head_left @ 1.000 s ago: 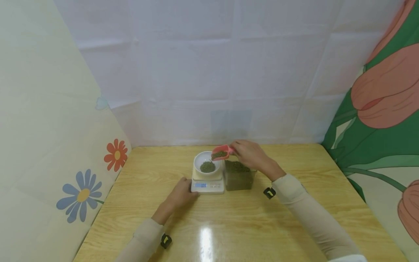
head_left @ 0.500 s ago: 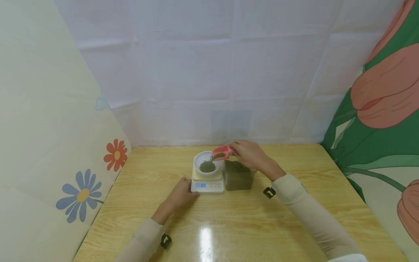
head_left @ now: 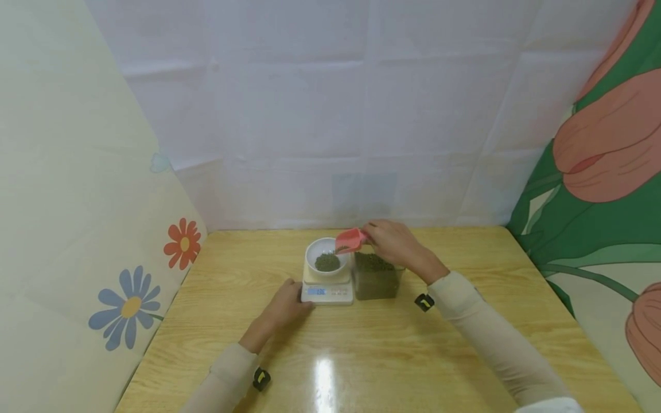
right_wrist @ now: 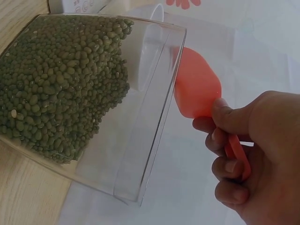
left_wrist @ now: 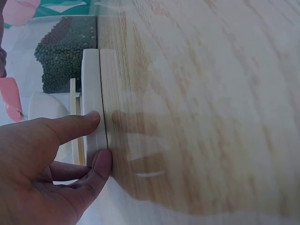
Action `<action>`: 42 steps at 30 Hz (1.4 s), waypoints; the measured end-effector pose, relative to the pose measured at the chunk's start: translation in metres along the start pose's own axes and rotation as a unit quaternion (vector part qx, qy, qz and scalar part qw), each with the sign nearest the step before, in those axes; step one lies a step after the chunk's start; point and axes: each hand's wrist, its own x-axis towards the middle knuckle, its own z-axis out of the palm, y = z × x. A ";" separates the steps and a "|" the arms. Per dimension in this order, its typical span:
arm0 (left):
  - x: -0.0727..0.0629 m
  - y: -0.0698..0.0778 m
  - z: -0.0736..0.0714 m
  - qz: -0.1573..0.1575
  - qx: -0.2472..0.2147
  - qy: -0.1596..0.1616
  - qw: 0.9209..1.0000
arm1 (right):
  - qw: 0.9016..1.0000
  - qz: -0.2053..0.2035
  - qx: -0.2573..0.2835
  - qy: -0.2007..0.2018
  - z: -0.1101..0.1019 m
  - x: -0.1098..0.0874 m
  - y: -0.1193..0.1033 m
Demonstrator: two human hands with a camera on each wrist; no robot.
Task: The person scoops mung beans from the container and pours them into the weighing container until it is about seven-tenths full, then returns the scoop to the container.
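My right hand (head_left: 395, 244) grips the handle of a pink scoop (head_left: 348, 240), tilted over the right rim of a white bowl (head_left: 312, 259). A few green beans are visible near the scoop's lip. Inside the bowl lies a small heap of mung beans (head_left: 327, 263). That bowl sits on a white digital kitchen scale (head_left: 342, 297) with a lit blue display. My left hand (head_left: 285, 304) holds the scale's front left corner, thumb and curled fingers against its edge, as the left wrist view shows. Close to the scale's right side stands a clear bin (right_wrist: 157, 117) partly filled with mung beans (right_wrist: 61, 79).
The wooden table (head_left: 392, 355) meets a white cloth backdrop (head_left: 289, 115) just behind the scale and bin. Flower-printed sheets rise on the left and right. The bin's clear wall (head_left: 377, 287) stands below my right hand.
Beans have slid from the scoop into the bowl, leaving only a few in the scoop. Its mouth has tipped further down. The scale's displayed digits have changed. My left hand has stayed put.
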 end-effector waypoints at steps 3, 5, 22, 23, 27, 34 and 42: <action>0.000 0.001 0.000 -0.003 -0.002 -0.001 1.000 | 1.000 -0.004 -0.006 0.003 0.000 0.000 -0.001; -0.001 0.001 0.000 -0.004 -0.003 -0.001 1.000 | 1.000 -0.004 -0.006 0.002 -0.001 0.000 -0.001; 0.001 -0.001 0.001 0.002 0.002 -0.005 1.000 | 1.000 -0.007 -0.022 0.013 -0.003 0.000 -0.001; 0.001 -0.001 0.001 0.002 0.002 -0.004 1.000 | 1.000 -0.007 -0.022 0.013 -0.003 0.000 -0.001; 0.001 -0.001 0.000 0.004 0.004 -0.003 1.000 | 1.000 -0.004 -0.021 0.014 -0.002 -0.001 -0.001; 0.001 -0.001 0.000 0.006 0.006 0.001 1.000 | 1.000 -0.001 -0.018 0.012 0.000 -0.002 0.001; 0.000 0.000 0.000 0.004 0.015 0.003 1.000 | 1.000 0.007 -0.007 0.009 -0.003 -0.004 0.002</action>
